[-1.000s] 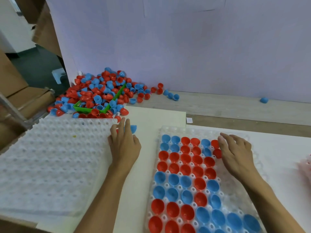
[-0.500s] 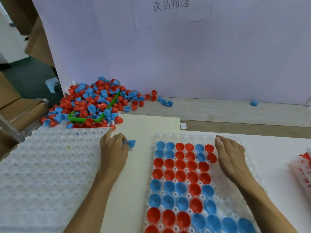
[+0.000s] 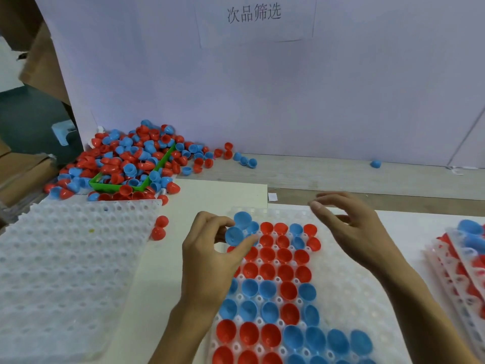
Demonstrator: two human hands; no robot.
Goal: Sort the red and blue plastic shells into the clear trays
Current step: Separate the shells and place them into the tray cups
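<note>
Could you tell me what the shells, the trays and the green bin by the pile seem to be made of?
The blue shell in the left hand and the red shells look like thin, hard, glossy plastic: they show small highlights. The clear tray and the empty tray seem thin, moulded, translucent plastic with formed pockets. The green bin looks like rigid opaque plastic, probably.

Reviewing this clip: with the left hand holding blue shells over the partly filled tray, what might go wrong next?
1. The left hand pinches two blue shells at once; one may slip and knock seated shells in the clear tray.
2. Two red shells lie loose beside the empty tray, where they might be missed.
3. The right hand hovers open and might brush seated shells.
</note>
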